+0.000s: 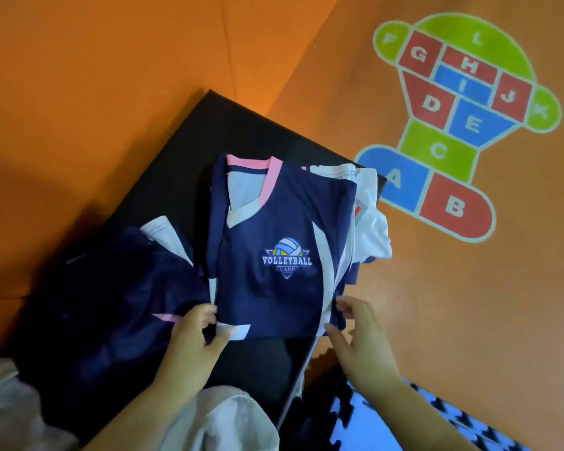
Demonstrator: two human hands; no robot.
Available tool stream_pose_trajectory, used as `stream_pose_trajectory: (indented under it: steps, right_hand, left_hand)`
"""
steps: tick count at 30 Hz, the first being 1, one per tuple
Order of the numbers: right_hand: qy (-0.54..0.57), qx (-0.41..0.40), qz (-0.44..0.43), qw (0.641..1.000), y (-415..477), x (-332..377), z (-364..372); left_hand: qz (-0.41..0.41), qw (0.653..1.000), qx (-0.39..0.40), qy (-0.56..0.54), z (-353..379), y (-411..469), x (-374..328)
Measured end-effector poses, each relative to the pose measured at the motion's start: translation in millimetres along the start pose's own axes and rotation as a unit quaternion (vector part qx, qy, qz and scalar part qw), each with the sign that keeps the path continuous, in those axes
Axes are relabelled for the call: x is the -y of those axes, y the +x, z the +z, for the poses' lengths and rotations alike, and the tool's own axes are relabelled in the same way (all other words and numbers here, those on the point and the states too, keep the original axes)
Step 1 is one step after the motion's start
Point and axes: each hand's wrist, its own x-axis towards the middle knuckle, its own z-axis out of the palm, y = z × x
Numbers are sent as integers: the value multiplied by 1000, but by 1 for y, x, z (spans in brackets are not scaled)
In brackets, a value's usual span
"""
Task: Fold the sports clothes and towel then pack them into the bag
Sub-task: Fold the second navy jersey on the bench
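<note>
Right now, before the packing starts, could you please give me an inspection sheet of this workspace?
surface: black table, mostly under clothes.
job's things: navy jersey folded, logo up; second navy garment crumpled left of it; white garment under its right side; white cloth, perhaps the towel, at the near edge; bag not seen.
clutter: nothing seen.
grippers: left hand pinches the jersey's lower left corner; right hand at the lower right corner, grip unclear.
cables: nothing seen.
surroundings: orange floor with lettered hopscotch; blue and black puzzle mat.
</note>
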Motion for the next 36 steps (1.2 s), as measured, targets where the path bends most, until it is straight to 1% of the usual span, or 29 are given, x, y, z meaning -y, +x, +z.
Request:
stream_pose_trajectory:
  steps: [2,4,8,9,14,18,20,21,23,25,27,29,30,32,34,36]
  right_hand:
    - [8,26,37,999,-3,-5,5]
    - [13,49,52,997,1,-8,8]
    - [-53,87,62,993,14,-15,12]
    - [-54,90,68,992,14,-18,13]
    - [9,107,78,991,0,-26,9]
    - [57,55,61,995,-23,-17,-2]
    - [85,33,46,995,-33,-8,-9]
    - [82,26,32,996,-37,-3,-12]
    - [53,16,-6,998,-46,9,-17]
    - [6,-1,-50,999,-53,22,-23]
    - [-55,19,-75,995,-57,29,-28]
    - [-118,62,-74,988,-60,30,-31]
    - [-165,61,-88,980,-60,31,-32]
    - [-244,0,-156,957,-60,31,-30]
    - [-253,-63,-179,948,-61,28,-28]
    - [-239,-90,-187,948,-65,27,-28]
  left_hand:
    - [-8,999,30,19,4,-2,7]
    - [-4,999,29,33,5,-1,8]
    - [7,997,24,74,1,0,3]
    - [6,997,25,71,-2,-1,2]
    - [5,998,50,31,-17,-17,1]
    - [19,999,30,-22,-26,-34,-7]
    - [39,998,15,-44,-30,-42,-12]
    - [54,998,11,-42,-33,-46,-15]
    - [86,996,22,-24,-39,-55,-22]
    - [100,993,54,-29,-45,-63,-29]
    - [107,991,82,-21,-51,-68,-35]
    - [132,986,86,51,-56,-68,-35]
    - [148,981,79,93,-57,-68,-36]
    - [171,975,46,136,-59,-68,-40]
    - [203,969,14,141,-60,-71,-43]
    - [239,960,2,147,-61,-77,-44]
